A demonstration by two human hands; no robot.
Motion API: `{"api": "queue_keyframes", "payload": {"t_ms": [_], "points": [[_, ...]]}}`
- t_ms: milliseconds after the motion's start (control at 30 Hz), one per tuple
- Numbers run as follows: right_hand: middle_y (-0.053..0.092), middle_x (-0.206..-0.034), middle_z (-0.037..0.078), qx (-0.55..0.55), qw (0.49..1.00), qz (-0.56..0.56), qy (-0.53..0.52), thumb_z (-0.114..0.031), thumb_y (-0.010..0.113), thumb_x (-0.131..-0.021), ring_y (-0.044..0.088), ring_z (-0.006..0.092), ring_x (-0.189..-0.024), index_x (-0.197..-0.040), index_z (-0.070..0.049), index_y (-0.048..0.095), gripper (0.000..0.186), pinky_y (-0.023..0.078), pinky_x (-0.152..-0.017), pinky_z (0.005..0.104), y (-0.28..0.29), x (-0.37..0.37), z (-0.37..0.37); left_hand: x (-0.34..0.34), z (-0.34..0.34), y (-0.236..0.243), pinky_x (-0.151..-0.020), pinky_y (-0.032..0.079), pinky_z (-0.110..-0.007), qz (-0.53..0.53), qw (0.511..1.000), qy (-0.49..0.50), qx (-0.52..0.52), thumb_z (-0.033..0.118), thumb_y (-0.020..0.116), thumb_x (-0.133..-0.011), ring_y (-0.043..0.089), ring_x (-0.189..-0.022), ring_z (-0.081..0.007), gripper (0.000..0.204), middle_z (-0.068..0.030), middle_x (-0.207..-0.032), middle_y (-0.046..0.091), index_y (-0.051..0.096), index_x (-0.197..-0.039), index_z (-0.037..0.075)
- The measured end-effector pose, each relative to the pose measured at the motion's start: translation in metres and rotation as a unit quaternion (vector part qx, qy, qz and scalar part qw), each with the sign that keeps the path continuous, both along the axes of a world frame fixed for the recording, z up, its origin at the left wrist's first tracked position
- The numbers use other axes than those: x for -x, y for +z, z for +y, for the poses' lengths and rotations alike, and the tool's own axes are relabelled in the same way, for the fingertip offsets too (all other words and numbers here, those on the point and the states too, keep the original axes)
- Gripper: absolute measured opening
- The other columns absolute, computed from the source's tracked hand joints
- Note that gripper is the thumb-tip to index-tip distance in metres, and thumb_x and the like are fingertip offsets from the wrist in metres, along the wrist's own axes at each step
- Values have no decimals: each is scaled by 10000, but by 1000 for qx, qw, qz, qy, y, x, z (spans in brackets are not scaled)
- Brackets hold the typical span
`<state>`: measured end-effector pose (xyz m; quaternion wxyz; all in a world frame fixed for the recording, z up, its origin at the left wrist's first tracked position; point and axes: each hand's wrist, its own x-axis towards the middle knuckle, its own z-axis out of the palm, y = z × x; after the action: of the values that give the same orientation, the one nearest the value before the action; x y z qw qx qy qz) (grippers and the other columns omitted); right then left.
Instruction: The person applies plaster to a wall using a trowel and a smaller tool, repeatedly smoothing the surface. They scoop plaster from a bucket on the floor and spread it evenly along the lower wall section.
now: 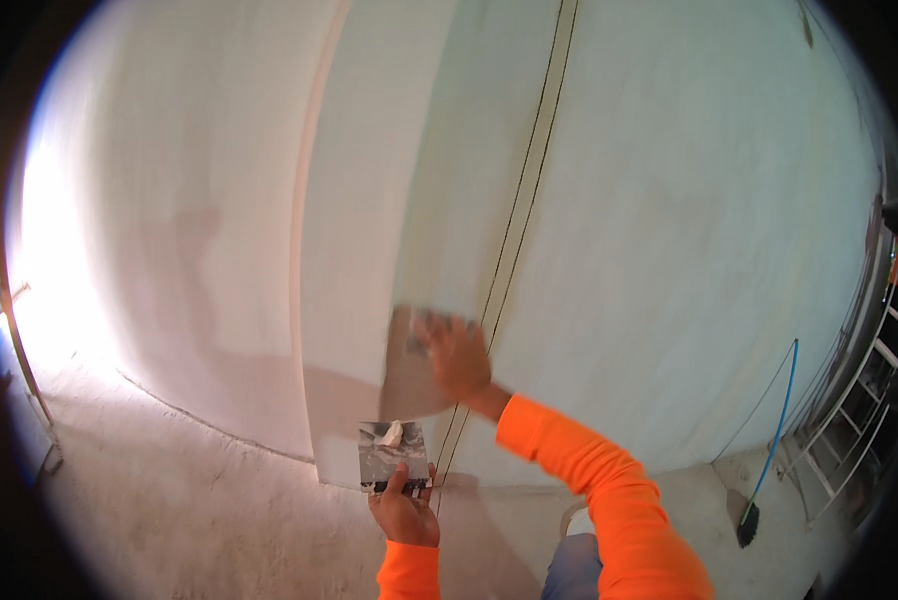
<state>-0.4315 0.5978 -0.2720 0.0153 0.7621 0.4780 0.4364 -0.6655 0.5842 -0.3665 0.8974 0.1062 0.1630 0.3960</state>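
My left hand (407,510) grips a square metal putty blade (374,462) by its dark lower edge, thumb on the front face. A lump of off-white putty (393,434) sits on the upper part of that blade. Above it, my right hand (457,358) is raised at the pale wall (659,250), its fingers bent over a flat grey putty blade (422,334). Motion and shade blur the edges of this second blade. A darker patch spreads on the wall beside and below the right hand. Both forearms wear orange sleeves.
A beige strip with dark edges (532,170) runs down the wall, right of my right hand. A broom with a blue handle (779,430) leans at the right, near a metal ladder (849,420). Bright light enters at the left, over the concrete floor (199,510).
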Motion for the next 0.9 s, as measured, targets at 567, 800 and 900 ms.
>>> {"api": "queue_keyframes", "payload": {"t_ms": [567, 800, 900], "points": [[708, -1202, 130, -371, 909, 111, 153, -163, 599, -1001, 662, 341, -1080, -1359, -79, 626, 369, 495, -909, 485, 249, 5, 35, -7, 0, -8, -831, 657, -462, -13, 999, 21, 29, -46, 590, -962, 698, -1011, -309, 388, -164, -1245, 627, 490, -1333, 6], [669, -1022, 102, -424, 663, 549, 281, -279, 642, -1009, 595, 211, -958, -1117, 32, 651, 329, 483, -861, 435, 242, 0, 47, -9, 1, -16, -894, 631, -512, -1, 1000, 15, -4, -32, 612, -950, 663, -1099, -300, 404, -152, -1254, 619, 507, -1338, 9], [667, -1050, 103, -420, 668, 563, 244, -277, 655, -1005, 604, 217, -956, -1178, 45, 626, 367, 494, -848, 424, 232, -7, 60, -8, 0, -14, -892, 630, -513, -6, 1000, 19, -9, -33, 613, -946, 665, -1093, -291, 407, -143, -1248, 621, 508, -1337, 12]]}}
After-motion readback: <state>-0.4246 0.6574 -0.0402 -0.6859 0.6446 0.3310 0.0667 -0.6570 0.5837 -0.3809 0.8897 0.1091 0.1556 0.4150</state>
